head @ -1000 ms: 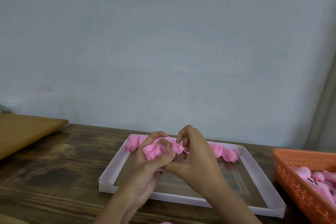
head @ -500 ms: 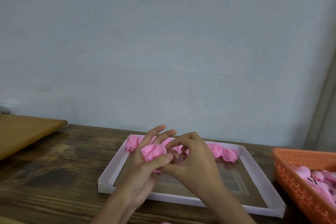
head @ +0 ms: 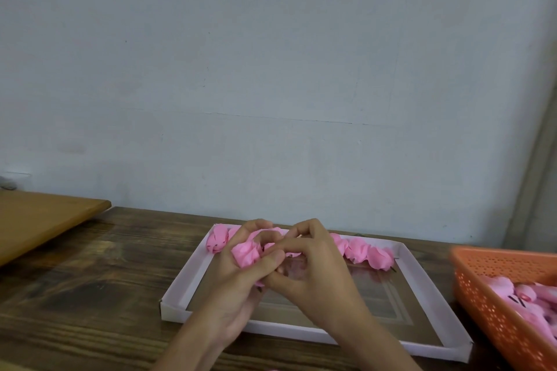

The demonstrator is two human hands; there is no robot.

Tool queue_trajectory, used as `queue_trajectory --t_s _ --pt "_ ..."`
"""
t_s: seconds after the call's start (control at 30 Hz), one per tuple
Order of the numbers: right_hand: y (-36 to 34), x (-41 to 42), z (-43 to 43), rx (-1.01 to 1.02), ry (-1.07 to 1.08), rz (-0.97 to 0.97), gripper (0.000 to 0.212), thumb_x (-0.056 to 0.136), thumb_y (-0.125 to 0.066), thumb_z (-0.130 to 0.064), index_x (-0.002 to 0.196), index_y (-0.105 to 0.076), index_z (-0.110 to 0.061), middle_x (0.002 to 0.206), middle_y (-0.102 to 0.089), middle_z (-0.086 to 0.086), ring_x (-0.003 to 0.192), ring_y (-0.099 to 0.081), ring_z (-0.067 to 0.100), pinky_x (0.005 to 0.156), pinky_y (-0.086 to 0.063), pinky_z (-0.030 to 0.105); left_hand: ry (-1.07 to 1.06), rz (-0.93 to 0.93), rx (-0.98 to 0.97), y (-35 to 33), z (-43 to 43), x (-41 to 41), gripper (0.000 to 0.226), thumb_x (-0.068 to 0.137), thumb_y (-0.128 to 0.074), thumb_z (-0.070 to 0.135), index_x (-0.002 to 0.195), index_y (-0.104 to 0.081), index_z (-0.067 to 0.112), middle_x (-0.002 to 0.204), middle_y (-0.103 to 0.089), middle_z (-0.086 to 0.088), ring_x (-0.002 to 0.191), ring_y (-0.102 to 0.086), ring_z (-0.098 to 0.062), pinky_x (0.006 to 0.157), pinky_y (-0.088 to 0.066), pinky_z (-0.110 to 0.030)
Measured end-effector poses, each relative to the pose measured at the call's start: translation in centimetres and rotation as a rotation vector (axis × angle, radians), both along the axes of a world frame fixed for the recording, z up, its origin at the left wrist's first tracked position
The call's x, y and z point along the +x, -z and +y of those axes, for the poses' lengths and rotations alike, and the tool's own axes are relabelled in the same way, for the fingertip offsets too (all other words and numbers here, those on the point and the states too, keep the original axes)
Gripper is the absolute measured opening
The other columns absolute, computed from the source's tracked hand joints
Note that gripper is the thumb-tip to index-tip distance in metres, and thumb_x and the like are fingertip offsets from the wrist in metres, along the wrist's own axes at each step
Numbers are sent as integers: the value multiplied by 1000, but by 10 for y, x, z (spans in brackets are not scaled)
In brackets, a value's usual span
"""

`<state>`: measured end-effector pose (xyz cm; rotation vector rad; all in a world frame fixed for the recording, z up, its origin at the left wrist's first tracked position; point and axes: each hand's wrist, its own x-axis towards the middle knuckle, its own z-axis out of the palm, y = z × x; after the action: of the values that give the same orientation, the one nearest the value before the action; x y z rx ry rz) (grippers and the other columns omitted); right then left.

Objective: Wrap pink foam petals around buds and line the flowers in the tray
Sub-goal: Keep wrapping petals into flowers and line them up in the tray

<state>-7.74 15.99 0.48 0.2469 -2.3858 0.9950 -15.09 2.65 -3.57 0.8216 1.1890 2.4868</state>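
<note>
While over the white tray (head: 286, 330) at lower centre, a pink foam flower (head: 245, 254) sits gripped in the left hand's (head: 238, 286) curled fingers, the right hand (head: 313, 277) pinching its petals.

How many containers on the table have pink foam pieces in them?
2. The white tray lies in the middle, flowers lined along its far edge; the orange basket sits at the right, partly cut off. More could lie outside the frame.
</note>
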Motion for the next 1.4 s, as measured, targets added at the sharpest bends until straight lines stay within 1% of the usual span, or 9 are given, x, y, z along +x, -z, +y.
queue_trajectory --t_s 0.2,0.33,0.5,0.67,0.97,1.07,1.17,1.23,1.4 --pt "-36 15 18 115 -107 17 34 71 -82 -44 98 -68 -61 100 -61 -19 97 -62 6 75 -52 20 -254 38 -228 -5 3 3 60 53 -103 26 101 -68 20 82 -70 -17 55 -53 -23 46 -41 -28" --pt "-38 19 17 378 -129 8 33 88 -73 -46 121 -68 -49 110 -55 -22 102 -58 3 83 -50 23 -301 144 -309 -8 7 12 47 69 -89 2 107 -64 12 74 -68 -7 62 -60 -24 40 -41 -27" --pt "-29 15 15 491 -81 17 39 88 -72 -48 126 -67 -51 120 -50 -25 97 -57 1 84 -52 30 -233 132 -214 -14 14 21 38 81 -64 -30 107 -57 -4 74 -67 -10 60 -68 -16 39 -43 -17" --pt "-22 12 15 474 -88 26 41 85 -58 -60 124 -66 -52 118 -51 -23 94 -60 3 79 -54 32 -199 101 -172 -15 13 21 31 88 -52 -32 108 -56 -10 73 -70 -13 65 -73 -19 41 -45 -16" --pt "-16 8 15 517 -116 13 34 94 -52 -57 126 -61 -49 121 -40 -22 101 -51 -1 81 -49 21 -202 -95 -91 -17 15 16 28 94 -55 -13 84 -71 8 66 -62 -19 64 -73 -25 47 -54 -25" --pt "-15 8 13 488 -120 33 33 95 -56 -52 127 -56 -48 122 -41 -22 101 -53 2 81 -52 29 -187 -110 -65 -19 15 15 20 83 -66 -4 77 -74 13 81 -75 -19 80 -79 -28 54 -60 -29" --pt "-13 6 12 491 -100 58 36 94 -54 -55 130 -58 -50 122 -42 -24 100 -53 2 80 -53 31 -188 -109 -79 -20 15 15 31 89 -58 -14 78 -72 11 83 -75 -21 75 -79 -28 49 -57 -27" --pt "-12 5 12 499 -92 73 37 94 -52 -56 130 -59 -50 122 -43 -24 99 -53 2 79 -54 31 -159 -143 -38 -22 16 14 8 71 -72 4 75 -71 11 80 -73 -21 71 -78 -28 48 -56 -27" --pt "-11 6 11 550 -70 69 36 95 -53 -57 130 -60 -51 123 -44 -23 101 -51 2 80 -53 30 -111 -137 -48 -17 17 10 43 41 -92 29 77 -75 14 85 -74 -19 81 -78 -31 58 -61 -32"
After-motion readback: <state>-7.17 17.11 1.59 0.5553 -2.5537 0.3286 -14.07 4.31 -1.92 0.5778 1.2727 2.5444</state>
